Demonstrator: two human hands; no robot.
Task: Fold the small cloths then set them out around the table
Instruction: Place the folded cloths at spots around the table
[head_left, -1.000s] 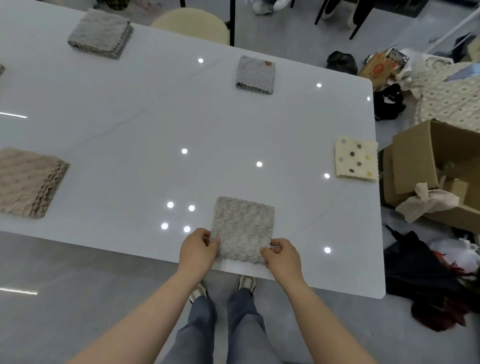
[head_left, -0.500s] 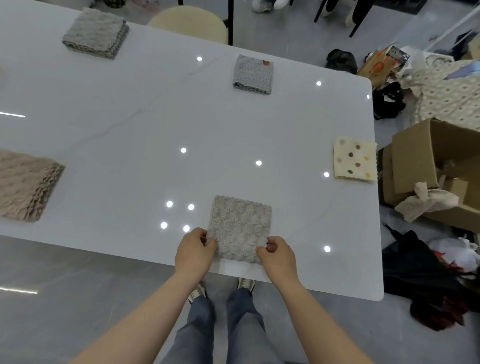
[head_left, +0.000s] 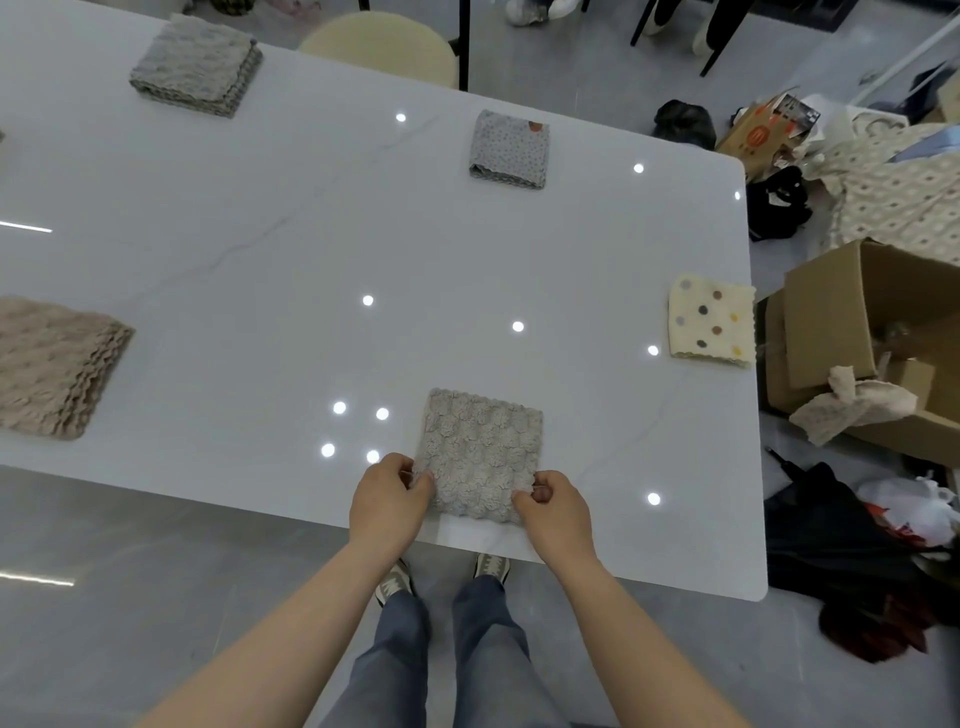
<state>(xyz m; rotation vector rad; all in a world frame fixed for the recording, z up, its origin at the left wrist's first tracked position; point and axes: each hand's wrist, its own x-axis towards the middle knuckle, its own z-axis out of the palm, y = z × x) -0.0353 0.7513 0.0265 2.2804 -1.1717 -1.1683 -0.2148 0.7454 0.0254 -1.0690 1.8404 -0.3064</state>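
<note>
- The grey bumpy cloth (head_left: 480, 454) lies folded into a square, flat on the table (head_left: 260, 249), close to the near edge and in front of the person
- The left hand (head_left: 387, 499) pinches its near-left corner with curled fingers, and the right hand (head_left: 558, 512) pinches the near-right corner in the same way
- Compared with a second ago almost nothing has moved: the cloth sits at nearly the same place and both hands stayed on the same corners, with only a small shift toward the left
- I judge from this that the folding of this cloth is finished and the hands only square it at its place; letting go seems the next step
- Four other folded cloths already lie around the table: a cream dotted cloth (head_left: 710, 328) at the right edge, a grey speckled cloth (head_left: 509, 149) at the far side, a thick grey cloth (head_left: 196, 65) far left and a beige cloth (head_left: 49, 366) at the left
- One unfolded rag (head_left: 852, 408) hangs on a cardboard box (head_left: 841, 322) on the floor, so maybe more work remains
</note>
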